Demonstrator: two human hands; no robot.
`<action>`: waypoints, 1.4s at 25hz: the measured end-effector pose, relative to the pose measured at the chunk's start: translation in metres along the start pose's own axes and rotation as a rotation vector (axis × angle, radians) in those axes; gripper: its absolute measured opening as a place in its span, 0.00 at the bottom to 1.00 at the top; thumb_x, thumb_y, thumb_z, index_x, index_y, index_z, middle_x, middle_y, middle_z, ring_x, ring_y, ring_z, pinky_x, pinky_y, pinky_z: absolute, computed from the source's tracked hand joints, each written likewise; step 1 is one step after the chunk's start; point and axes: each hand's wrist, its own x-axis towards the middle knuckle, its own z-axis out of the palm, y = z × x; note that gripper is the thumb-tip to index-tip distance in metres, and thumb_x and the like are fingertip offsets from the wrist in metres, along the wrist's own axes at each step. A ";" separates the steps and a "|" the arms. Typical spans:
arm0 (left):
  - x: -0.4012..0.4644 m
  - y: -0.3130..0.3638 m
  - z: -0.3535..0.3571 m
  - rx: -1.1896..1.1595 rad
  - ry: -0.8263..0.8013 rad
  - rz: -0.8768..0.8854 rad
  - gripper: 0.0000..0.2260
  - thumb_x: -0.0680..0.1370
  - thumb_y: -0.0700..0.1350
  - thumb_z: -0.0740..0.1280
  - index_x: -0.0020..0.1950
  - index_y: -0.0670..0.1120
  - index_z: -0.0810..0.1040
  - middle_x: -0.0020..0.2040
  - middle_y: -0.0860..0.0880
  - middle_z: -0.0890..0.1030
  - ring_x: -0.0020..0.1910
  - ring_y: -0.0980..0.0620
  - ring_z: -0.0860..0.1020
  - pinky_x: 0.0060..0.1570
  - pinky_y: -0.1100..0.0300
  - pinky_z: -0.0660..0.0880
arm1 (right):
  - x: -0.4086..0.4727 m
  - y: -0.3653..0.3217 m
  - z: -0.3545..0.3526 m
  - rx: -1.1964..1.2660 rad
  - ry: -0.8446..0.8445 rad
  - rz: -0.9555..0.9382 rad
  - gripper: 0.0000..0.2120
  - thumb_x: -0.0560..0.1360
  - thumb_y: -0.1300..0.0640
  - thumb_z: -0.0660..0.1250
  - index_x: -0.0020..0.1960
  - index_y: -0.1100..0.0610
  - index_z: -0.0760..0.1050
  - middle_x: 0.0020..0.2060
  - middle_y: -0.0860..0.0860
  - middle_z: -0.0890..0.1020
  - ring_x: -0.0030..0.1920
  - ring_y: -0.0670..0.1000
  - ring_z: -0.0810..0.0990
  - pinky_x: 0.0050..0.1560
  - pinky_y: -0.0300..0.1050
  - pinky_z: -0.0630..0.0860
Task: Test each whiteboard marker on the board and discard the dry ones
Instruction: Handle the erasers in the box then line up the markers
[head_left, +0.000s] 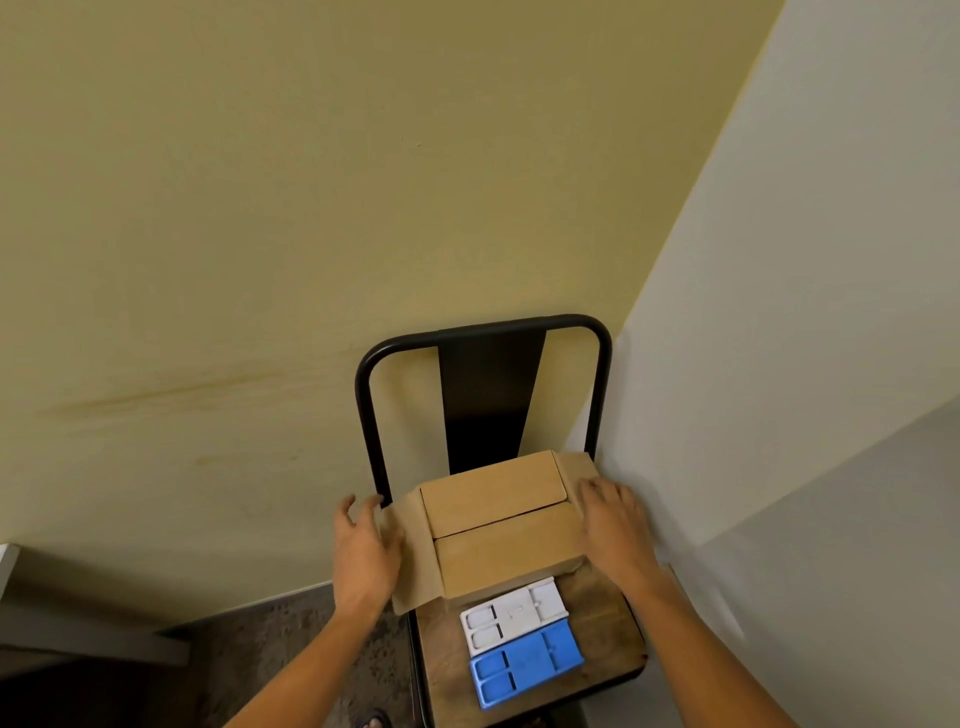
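A brown cardboard box (498, 525) stands on the wooden seat of a black metal chair (597, 644). Its two long top flaps lie closed, and its short side flaps stick out left and right. My left hand (363, 551) touches the left side flap with its fingers spread. My right hand (613, 525) rests flat on the right side flap. In front of the box lie a white plastic tray (514, 613) and a blue plastic tray (524, 667), side by side. No marker and no whiteboard are in view.
The chair's black backrest (488, 395) stands against a yellowish wall (260, 234). A white wall (805, 312) closes in on the right, right next to the chair. Speckled floor (270, 654) shows at the lower left.
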 end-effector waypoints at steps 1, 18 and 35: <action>0.000 0.001 0.004 0.069 -0.012 0.045 0.21 0.77 0.38 0.68 0.68 0.50 0.71 0.78 0.46 0.54 0.69 0.41 0.69 0.66 0.44 0.73 | -0.002 -0.004 0.001 0.015 0.006 -0.003 0.27 0.79 0.60 0.63 0.76 0.53 0.63 0.73 0.52 0.69 0.71 0.55 0.67 0.72 0.50 0.66; 0.029 0.054 0.035 0.739 -0.278 0.639 0.31 0.81 0.41 0.61 0.80 0.46 0.51 0.80 0.40 0.50 0.78 0.35 0.51 0.77 0.45 0.51 | -0.014 -0.057 -0.001 0.051 -0.079 -0.478 0.33 0.77 0.30 0.53 0.74 0.48 0.64 0.70 0.50 0.71 0.70 0.54 0.65 0.72 0.54 0.63; 0.059 0.079 0.006 0.501 -0.516 0.574 0.23 0.78 0.48 0.57 0.73 0.46 0.66 0.66 0.39 0.75 0.63 0.41 0.75 0.64 0.50 0.72 | -0.024 -0.056 0.010 -0.046 0.001 -0.540 0.44 0.66 0.42 0.76 0.75 0.47 0.58 0.70 0.52 0.67 0.72 0.56 0.65 0.74 0.55 0.63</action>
